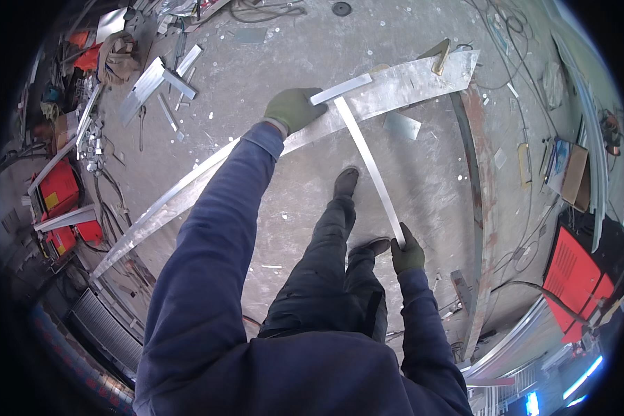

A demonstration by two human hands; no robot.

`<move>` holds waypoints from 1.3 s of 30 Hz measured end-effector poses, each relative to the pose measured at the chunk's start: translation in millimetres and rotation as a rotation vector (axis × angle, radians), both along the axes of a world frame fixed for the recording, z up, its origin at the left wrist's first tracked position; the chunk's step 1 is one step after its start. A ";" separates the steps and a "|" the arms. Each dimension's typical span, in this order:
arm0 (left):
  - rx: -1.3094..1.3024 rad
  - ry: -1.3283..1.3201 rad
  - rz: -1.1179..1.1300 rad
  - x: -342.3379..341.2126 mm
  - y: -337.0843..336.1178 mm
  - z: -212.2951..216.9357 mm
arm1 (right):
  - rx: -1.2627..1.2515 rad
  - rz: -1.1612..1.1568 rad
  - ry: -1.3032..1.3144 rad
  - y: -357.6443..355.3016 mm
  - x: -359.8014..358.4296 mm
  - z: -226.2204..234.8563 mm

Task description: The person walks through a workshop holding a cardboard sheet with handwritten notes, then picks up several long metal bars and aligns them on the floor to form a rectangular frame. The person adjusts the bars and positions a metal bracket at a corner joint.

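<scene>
My left hand [295, 109], in a green glove, is closed at the near end of a short metal bar [347, 87], which lies along the far edge of a long, wide metal beam [402, 84]. In my right hand [408, 253], also gloved, is the near end of a long narrow metal strip [371, 168]. The strip slants up and left, crossing the beam's near edge. Its far end meets the middle of the short bar; whether the two are joined I cannot tell. An angled, brass-coloured piece [438, 61] sits on the beam's right end.
A rusty steel support [473, 187] runs under the beam's right end. Metal offcuts [144, 90] lie at the far left. Red machines [59, 187] stand at left, and another red machine [577, 277] at right. Cables [523, 260] trail over the right floor.
</scene>
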State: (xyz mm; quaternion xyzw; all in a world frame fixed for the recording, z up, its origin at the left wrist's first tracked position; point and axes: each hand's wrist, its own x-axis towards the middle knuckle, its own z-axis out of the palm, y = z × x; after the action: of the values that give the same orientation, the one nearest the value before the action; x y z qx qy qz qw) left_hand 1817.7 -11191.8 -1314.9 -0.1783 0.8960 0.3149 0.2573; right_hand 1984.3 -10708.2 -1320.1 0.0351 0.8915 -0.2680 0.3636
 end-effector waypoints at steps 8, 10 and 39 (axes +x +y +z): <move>0.004 0.055 -0.020 8.2 11.6 -2.8 | 0.011 0.010 0.038 8.1 3.6 -6.7; 0.005 0.075 -0.012 9.6 11.8 -4.4 | -0.003 0.001 0.041 9.7 3.8 -8.2; 0.230 0.017 0.177 -24.0 47.8 31.9 | 0.033 -0.137 -0.012 30.2 0.5 8.9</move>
State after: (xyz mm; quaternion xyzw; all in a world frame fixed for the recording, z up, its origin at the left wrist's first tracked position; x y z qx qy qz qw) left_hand 1793.7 -11144.1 -1282.9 -0.2234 0.8370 0.4383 0.2396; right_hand 1984.8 -10678.0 -1311.2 0.1037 0.8891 -0.2776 0.3489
